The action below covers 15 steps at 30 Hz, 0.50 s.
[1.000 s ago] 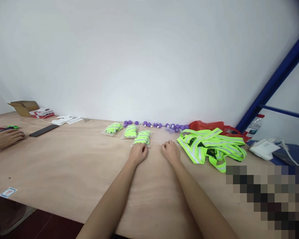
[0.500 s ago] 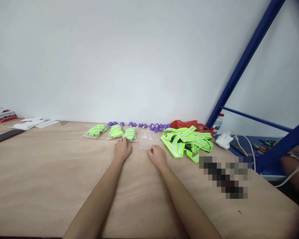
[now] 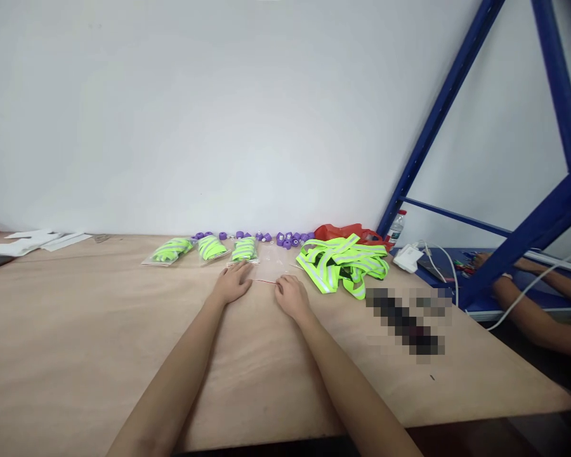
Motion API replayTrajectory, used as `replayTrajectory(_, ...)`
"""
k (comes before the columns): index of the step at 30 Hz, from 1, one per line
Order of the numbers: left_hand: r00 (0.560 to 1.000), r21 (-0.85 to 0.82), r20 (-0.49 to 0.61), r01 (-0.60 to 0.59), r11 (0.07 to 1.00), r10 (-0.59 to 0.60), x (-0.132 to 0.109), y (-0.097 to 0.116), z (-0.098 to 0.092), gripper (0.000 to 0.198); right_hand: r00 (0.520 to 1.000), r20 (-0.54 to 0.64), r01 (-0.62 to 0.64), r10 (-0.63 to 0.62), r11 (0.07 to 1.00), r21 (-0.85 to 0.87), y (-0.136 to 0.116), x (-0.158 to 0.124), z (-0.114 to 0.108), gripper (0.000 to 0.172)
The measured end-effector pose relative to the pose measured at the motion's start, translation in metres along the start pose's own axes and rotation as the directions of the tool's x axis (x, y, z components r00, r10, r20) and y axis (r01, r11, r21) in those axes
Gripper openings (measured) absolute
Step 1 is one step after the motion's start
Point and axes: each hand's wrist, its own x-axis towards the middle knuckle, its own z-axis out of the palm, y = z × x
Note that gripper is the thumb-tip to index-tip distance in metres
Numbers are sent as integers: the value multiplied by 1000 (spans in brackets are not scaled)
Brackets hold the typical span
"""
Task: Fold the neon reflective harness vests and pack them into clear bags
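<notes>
My left hand (image 3: 231, 284) lies on the table with its fingers stretched forward, just in front of a clear bag with a folded fluorescent yellow-green reflective strap (image 3: 244, 249). Its thumb points toward the red edge of a flat, clear zip bag (image 3: 272, 259). At the right end of that red edge, my right hand (image 3: 292, 296) is closed, thumb and forefinger pinching it. Two more bagged straps, one in the middle (image 3: 211, 247) and one farther left (image 3: 170, 250), stand in the same row. Loose reflective straps (image 3: 337, 265) are heaped right of my right hand.
Small purple parts (image 3: 295, 240) line the wall, beside a red plastic bag (image 3: 349, 233). White papers (image 3: 40, 241) lie at left. A bottle (image 3: 396, 228), a white adapter (image 3: 408, 258) and a blue frame (image 3: 438, 127) are at right, with another person's arms (image 3: 537, 311) beyond.
The view has turned right, so the table's things sit farther left. My left hand has come slightly nearer the zip bag's red edge. More of the other person's arms shows.
</notes>
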Motion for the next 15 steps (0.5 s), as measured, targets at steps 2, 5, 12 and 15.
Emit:
replayTrajectory(2,999,-7,23,-46,999,46,2,0,1,56,1000,11,9,-9,1000,1,-1,-2,-2,24)
replayTrajectory(5,1000,-11,12,-20,1000,20,4,-2,3,62,999,32,13,-13,1000,-2,-2,-4,-5,28)
replayTrajectory(12,995,-47,6,-103,994,103,1,-2,-1,53,996,89,-5,6,1000,-10,0,-5,-4,40)
replayTrajectory(15,988,-65,7,-154,986,155,-2,1,-3,52,994,112,-12,13,1000,-8,1,-4,-2,43)
